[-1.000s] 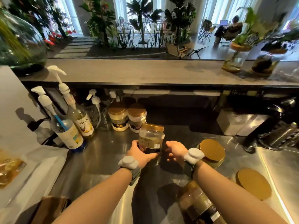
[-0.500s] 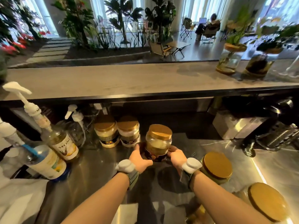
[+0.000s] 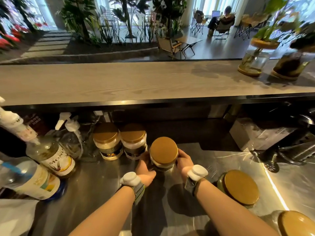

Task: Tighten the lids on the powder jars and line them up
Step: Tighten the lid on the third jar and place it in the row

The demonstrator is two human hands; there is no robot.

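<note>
Gold lids top all the jars in view. The middle jar (image 3: 162, 165) is in the centre of the frame, just right of two jars (image 3: 109, 147) that stand side by side at the back of the shiny metal tabletop (image 3: 102, 184). The left hand (image 3: 145, 169) curls round its left side and the right hand (image 3: 185, 161) curls round its right side, so both hands clamp it between them.

The jar looks see-through with smooth sides, so it may be slippery. With powder inside it is likely a bit heavy, not floppy. It could crack if dropped, though glass or plastic cannot be told apart here. A good place to hold it is low round the body with one hand, while the other hand grips the rim of its lid (image 3: 163, 149) to twist.

The hands hide the bottom of the jar, so it is not clear if it touches the tabletop or is lifted. Most fingers are hidden behind it. Its label cannot be read. Nobody could tell from here if any lid is tight. Another jar (image 3: 240, 188) sits at the lower right, and a last jar (image 3: 296, 223) is cut off by the corner. The pump bottles (image 3: 54, 157) on the left are blurry.
</note>
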